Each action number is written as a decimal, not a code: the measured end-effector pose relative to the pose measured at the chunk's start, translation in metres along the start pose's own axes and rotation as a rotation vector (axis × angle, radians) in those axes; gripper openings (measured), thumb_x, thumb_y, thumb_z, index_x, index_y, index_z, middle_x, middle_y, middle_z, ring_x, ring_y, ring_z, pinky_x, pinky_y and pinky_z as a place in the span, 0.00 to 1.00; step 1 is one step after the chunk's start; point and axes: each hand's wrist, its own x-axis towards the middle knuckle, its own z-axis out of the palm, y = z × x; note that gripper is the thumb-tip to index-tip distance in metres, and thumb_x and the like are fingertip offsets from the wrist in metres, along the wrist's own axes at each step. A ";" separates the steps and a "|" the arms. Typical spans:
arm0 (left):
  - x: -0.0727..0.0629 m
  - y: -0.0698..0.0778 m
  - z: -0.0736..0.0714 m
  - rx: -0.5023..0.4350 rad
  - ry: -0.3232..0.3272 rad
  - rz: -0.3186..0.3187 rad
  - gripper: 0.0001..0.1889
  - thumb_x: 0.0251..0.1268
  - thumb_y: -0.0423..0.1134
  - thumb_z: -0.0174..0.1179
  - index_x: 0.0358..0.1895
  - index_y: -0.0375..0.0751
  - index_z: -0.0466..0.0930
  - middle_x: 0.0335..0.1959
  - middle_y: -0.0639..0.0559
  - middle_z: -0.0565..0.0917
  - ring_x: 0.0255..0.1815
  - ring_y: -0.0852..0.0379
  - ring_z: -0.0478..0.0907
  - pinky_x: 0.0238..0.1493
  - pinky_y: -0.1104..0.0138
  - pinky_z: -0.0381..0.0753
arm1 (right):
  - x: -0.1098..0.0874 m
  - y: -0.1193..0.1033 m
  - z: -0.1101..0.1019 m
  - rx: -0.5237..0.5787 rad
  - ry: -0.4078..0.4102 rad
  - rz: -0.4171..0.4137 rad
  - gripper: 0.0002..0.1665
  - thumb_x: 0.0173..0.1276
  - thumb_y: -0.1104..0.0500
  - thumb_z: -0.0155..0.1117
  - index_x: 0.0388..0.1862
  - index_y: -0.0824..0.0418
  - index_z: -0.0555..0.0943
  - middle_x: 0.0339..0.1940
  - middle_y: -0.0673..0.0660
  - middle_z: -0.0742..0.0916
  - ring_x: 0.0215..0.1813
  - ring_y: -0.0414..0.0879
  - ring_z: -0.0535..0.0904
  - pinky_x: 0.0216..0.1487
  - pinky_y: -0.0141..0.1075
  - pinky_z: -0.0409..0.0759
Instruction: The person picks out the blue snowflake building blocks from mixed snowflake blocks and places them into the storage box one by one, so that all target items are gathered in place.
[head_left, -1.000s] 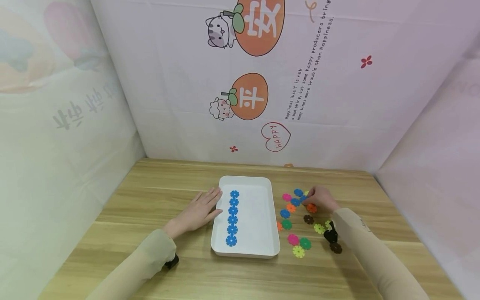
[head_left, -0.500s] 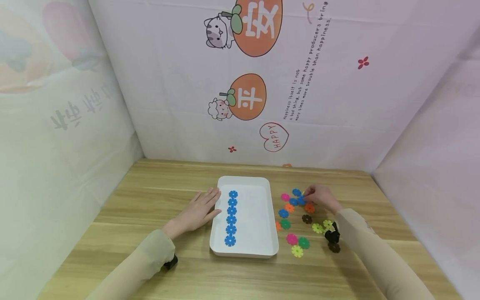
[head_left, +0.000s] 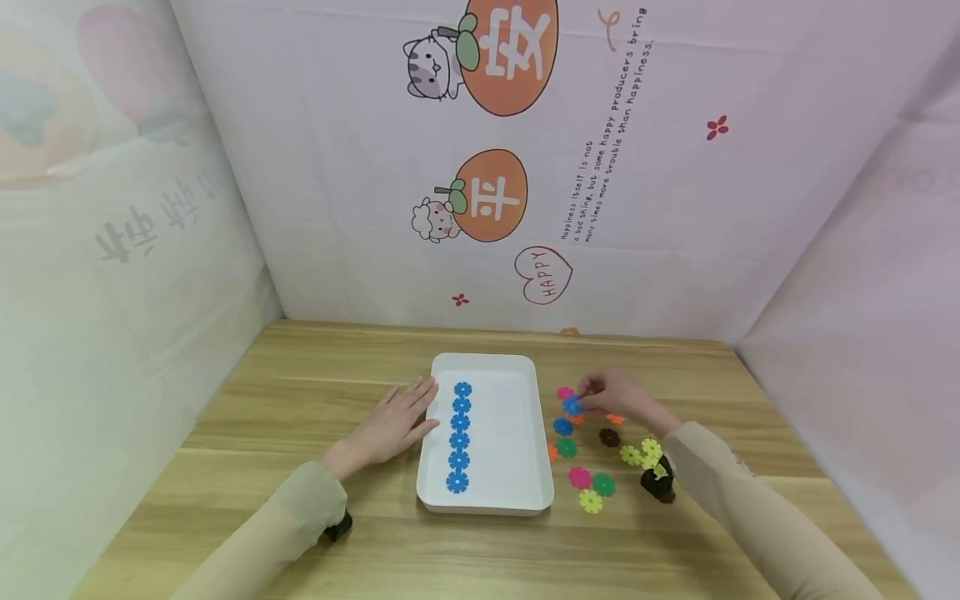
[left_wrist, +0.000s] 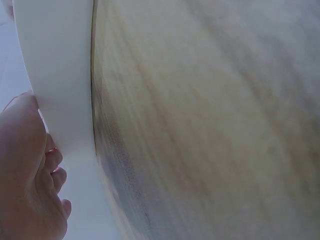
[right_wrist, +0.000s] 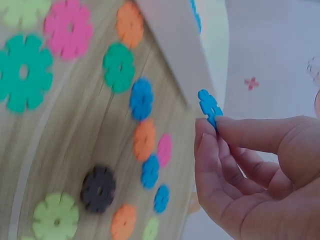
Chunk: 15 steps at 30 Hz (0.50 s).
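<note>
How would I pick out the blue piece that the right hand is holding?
Find the white tray on the wooden table, then look just to its right, to the right hand. The blue flower-shaped piece is pinched in its fingers. Unlike the blue pieces lined up in the tray or lying on the table, it alone is held in the air.

Free room over R half of tray (head_left: 504,442), but its R wall (head_left: 542,433) stands btwn R hand (head_left: 621,400) & blue row (head_left: 460,422).
</note>
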 end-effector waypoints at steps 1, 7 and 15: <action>0.000 0.000 0.000 0.000 -0.002 -0.001 0.36 0.79 0.59 0.39 0.80 0.42 0.45 0.82 0.46 0.49 0.83 0.45 0.46 0.81 0.42 0.46 | 0.000 -0.003 0.002 0.013 -0.007 -0.012 0.08 0.66 0.62 0.66 0.40 0.66 0.81 0.35 0.58 0.86 0.39 0.52 0.83 0.42 0.45 0.86; 0.000 0.001 0.000 -0.004 -0.010 -0.003 0.36 0.80 0.59 0.39 0.80 0.42 0.45 0.82 0.47 0.48 0.84 0.45 0.45 0.81 0.42 0.45 | -0.003 -0.022 0.015 0.109 -0.068 -0.080 0.08 0.66 0.66 0.65 0.40 0.70 0.81 0.34 0.61 0.86 0.37 0.49 0.84 0.44 0.47 0.88; 0.001 0.001 0.000 0.001 0.003 0.003 0.36 0.79 0.58 0.40 0.80 0.41 0.47 0.82 0.45 0.51 0.83 0.43 0.47 0.80 0.41 0.47 | -0.005 -0.050 0.041 0.116 -0.187 -0.102 0.05 0.68 0.65 0.65 0.37 0.68 0.81 0.34 0.59 0.87 0.35 0.49 0.86 0.42 0.45 0.87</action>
